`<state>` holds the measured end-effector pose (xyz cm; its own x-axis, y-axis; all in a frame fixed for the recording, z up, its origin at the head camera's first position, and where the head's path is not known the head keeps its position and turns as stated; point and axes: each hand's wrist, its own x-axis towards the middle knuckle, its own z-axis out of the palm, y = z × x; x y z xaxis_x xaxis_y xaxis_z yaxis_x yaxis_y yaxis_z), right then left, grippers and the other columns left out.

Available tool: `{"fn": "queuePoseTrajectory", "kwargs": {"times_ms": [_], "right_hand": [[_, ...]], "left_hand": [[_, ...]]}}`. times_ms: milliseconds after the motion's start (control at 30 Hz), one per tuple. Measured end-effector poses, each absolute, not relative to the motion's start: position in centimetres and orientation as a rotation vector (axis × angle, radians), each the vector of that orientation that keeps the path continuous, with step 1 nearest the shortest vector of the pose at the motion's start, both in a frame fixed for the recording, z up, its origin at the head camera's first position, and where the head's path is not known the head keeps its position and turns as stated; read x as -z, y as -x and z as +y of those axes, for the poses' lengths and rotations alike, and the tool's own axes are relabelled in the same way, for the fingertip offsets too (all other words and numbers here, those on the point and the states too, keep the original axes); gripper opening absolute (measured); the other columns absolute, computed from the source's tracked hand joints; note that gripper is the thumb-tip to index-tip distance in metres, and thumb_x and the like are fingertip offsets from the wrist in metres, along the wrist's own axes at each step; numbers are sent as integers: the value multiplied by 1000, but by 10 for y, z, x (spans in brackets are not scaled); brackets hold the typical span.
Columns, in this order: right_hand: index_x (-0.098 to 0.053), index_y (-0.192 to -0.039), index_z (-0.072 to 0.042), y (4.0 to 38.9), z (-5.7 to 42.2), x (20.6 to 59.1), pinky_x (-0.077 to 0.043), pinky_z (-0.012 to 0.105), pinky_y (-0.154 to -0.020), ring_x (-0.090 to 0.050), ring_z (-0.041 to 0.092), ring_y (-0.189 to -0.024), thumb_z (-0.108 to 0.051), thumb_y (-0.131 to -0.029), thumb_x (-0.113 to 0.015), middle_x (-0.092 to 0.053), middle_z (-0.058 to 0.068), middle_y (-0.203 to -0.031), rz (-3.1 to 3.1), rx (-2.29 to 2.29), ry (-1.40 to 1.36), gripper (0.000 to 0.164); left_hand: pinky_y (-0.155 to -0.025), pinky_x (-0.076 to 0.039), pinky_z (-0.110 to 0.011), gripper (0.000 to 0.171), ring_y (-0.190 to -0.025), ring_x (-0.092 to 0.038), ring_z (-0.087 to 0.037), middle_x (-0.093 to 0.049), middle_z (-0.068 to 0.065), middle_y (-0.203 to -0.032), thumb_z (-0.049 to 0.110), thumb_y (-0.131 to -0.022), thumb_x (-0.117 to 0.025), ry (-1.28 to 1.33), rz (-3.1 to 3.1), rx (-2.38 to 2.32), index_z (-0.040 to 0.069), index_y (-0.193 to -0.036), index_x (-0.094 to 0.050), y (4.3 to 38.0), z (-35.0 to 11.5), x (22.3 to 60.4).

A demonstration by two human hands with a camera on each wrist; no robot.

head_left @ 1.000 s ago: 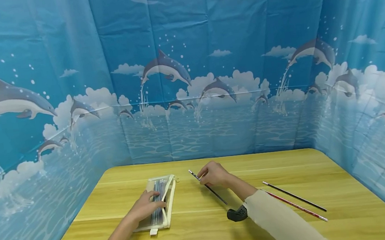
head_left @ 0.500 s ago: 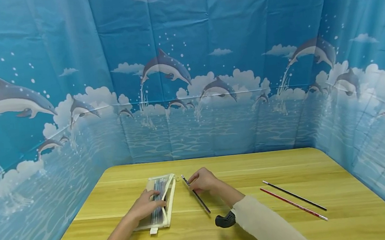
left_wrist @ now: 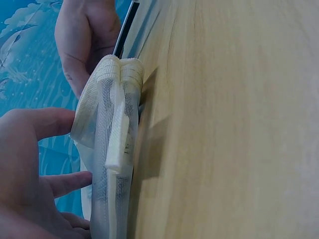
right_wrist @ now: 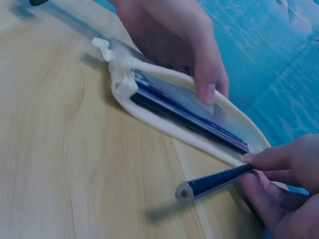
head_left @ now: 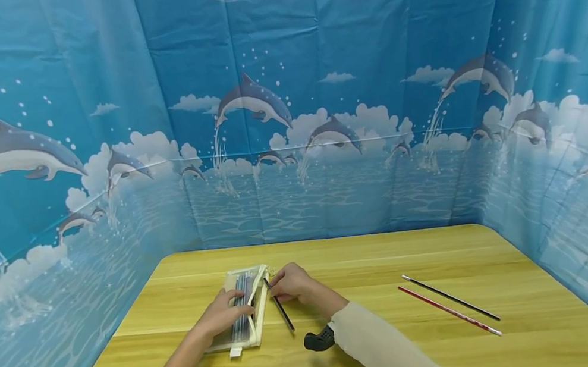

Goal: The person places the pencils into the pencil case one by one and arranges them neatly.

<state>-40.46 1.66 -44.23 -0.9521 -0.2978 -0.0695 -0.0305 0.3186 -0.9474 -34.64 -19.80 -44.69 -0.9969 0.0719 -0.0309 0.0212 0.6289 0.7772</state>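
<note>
A see-through mesh pencil case with a cream zipper edge lies on the left of the table. Through its gaping opening in the right wrist view, dark pencils show inside. My left hand rests on the case, its fingers spread and the thumb at the opening's rim. Close to the case's right side, my right hand pinches a dark pencil between thumb and fingers. That pencil slants, and its flat, unsharpened end points toward the right wrist camera. Its other end is hidden by the fingers in that view.
On the right of the wooden table lie a black pencil and a red pencil, side by side. A blue dolphin-print curtain stands behind the table and along both sides.
My right hand has carried the dark pencil leftward, from mid-table to the edge of the pencil case. The left hand and the case have stayed in place.
</note>
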Motion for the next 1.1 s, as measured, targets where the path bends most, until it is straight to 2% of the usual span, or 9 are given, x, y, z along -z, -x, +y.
{"fn": "queuePoseTrajectory", "kwargs": {"times_ms": [433, 567, 767, 1100], "right_hand": [[-78, -100, 2, 406, -18, 442, -58, 28, -55, -68, 16, -58, 2, -89, -78, -70, 9, -88, 2493, 1697, 151, 11], [-80, -88, -1, 407, -27, 443, -56, 28, -50, -66, 15, -52, 1, -88, -79, -70, 7, -75, 2566, 1659, 116, 2], [-74, -67, -5, 405, -34, 444, -54, 28, -44, -63, 16, -46, -5, -90, -78, -66, 9, -56, 2606, 1648, 62, 23], [-74, -71, -2, 401, -43, 447, -54, 26, -45, -59, 11, -41, 3, -92, -72, -67, 9, -57, 2480, 1744, 51, 22]], "left_hand": [[-112, -23, -72, 65, -148, -16, -58, -11, -38, -163, 31, -88, -78, -72, 2782, -1309, 2, -143, -58, 348, -198, 447], [-111, -25, -71, 66, -147, -17, -58, -10, -38, -163, 31, -88, -78, -74, 2784, -1309, 2, -144, -58, 348, -198, 447], [-112, -26, -70, 65, -146, -19, -59, -11, -40, -162, 31, -88, -78, -84, 2796, -1307, 1, -143, -58, 348, -198, 448], [-109, -30, -71, 66, -146, -19, -59, -8, -38, -163, 34, -90, -77, -100, 2759, -1349, 3, -145, -57, 347, -200, 448]]}}
